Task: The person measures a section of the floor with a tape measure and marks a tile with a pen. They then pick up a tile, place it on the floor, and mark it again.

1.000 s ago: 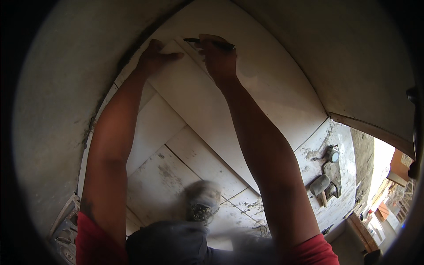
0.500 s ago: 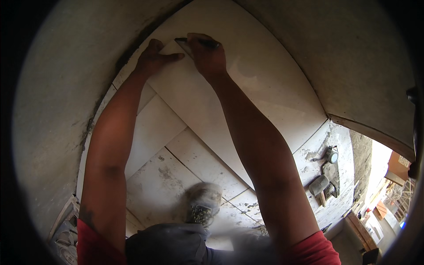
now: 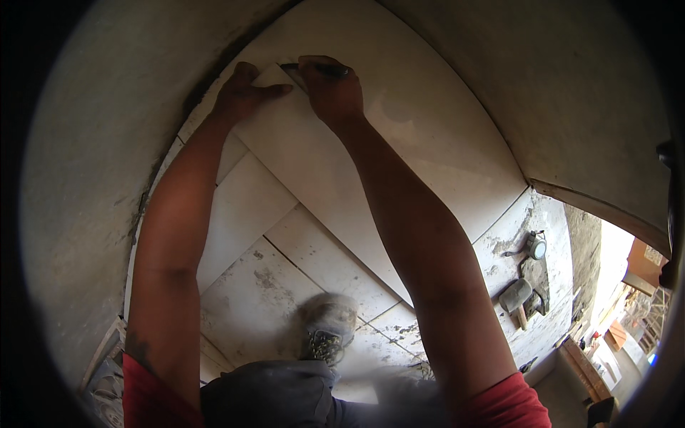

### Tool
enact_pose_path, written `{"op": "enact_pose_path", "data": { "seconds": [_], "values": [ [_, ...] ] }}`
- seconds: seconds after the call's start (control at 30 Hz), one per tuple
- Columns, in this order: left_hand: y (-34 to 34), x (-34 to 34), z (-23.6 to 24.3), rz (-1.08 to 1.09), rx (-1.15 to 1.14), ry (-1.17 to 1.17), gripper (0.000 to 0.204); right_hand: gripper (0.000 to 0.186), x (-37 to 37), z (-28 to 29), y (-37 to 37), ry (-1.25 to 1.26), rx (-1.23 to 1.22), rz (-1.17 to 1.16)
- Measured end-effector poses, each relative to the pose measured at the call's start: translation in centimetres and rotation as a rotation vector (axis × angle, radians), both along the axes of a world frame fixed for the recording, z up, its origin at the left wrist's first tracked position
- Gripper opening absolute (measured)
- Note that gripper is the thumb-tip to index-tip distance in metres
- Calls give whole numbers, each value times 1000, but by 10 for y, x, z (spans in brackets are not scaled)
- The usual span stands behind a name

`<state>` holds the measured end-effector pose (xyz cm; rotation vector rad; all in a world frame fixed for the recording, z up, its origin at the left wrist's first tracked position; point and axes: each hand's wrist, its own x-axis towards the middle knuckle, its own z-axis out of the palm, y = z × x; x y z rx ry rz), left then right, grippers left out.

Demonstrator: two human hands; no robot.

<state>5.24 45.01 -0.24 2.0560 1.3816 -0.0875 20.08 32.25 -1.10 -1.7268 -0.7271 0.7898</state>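
Observation:
My left hand rests near the far corner of a loose pale tile, thumb stretched to the right and fingertips bent at the tile's upper edge. Just to its right, my right hand is closed around a dark pen-like tool, whose tip lies by the tile's corner and long edge. The loose piece lies over other large pale tiles, some smeared with dried grit. What the right fingertips touch is hidden.
Concrete walls rise on both sides. To the right lie a tape measure, a rubber mallet and a flat dark tool. My shoe is below. A fan is at lower left; boards at lower right.
My right hand has shifted left along with the tool, closer to the tile's corner and my left hand. My left hand has barely moved.

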Motion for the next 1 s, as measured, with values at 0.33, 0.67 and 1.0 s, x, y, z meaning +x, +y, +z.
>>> {"op": "enact_pose_path", "data": {
  "seconds": [0.33,0.67,1.0],
  "values": [
    [2,1,-3,21,-42,-12,108,30,2,14,-27,-26,-21,-26],
    [3,-1,-2,-1,-43,-6,108,30,-8,7,3,-92,35,1],
    [2,0,-3,-10,7,34,103,27,0,6,-2,-191,-43,93]
  ]
}}
